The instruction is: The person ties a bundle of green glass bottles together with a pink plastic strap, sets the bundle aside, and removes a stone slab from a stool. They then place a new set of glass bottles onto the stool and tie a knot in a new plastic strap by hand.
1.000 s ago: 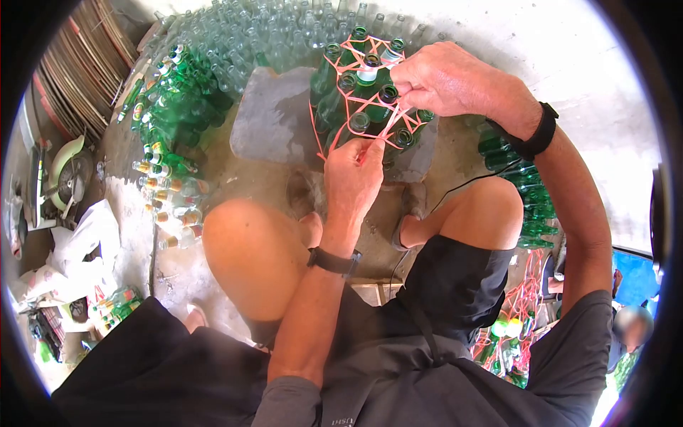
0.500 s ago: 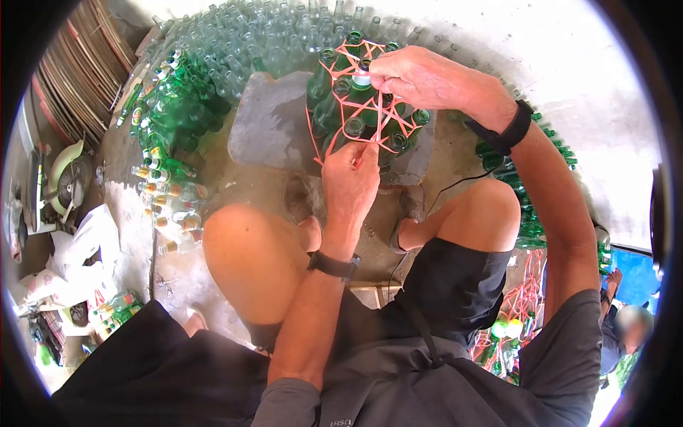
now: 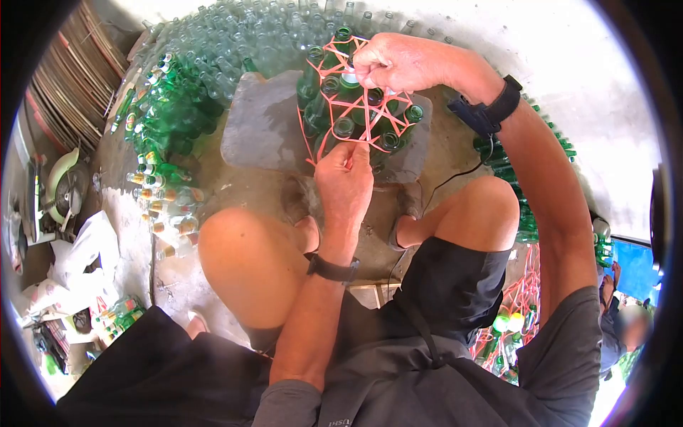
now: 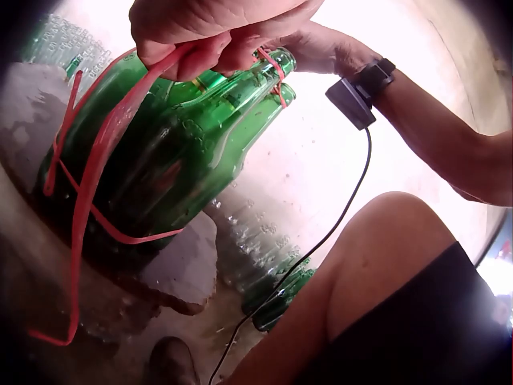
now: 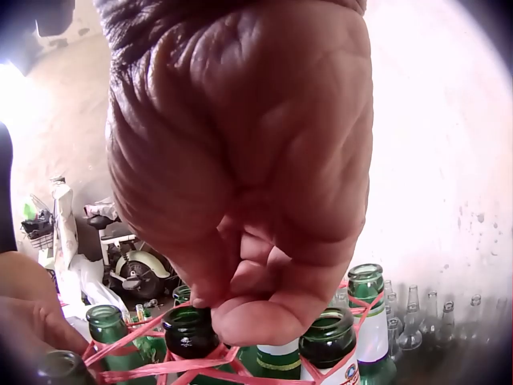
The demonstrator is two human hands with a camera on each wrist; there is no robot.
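Note:
A cluster of green glass bottles (image 3: 313,110) stands upright on a grey slab (image 3: 249,128), their necks laced together with pink plastic strap (image 3: 367,117). My left hand (image 3: 344,178) pinches the strap at the near edge of the cluster; in the left wrist view a loose tail of strap (image 4: 100,152) hangs below the fingers. Over the far necks, my right hand (image 3: 402,64) has its fingers curled and pinches the strap. In the right wrist view its fingertips are low between two dark bottle mouths (image 5: 191,330), and they hide the pinched piece.
Many clear bottles (image 3: 242,39) crowd the floor behind the slab. Green bottles (image 3: 174,107) stand to the left, more (image 3: 523,192) to the right. A black cable (image 3: 462,173) runs from the right wrist's device. Strapped bottles (image 3: 505,334) and another person (image 3: 612,334) are at lower right.
My right hand has moved left across the bottle necks, drawing the strap from a slant to nearly straight away from my left hand. The left hand keeps its pinch at the near edge.

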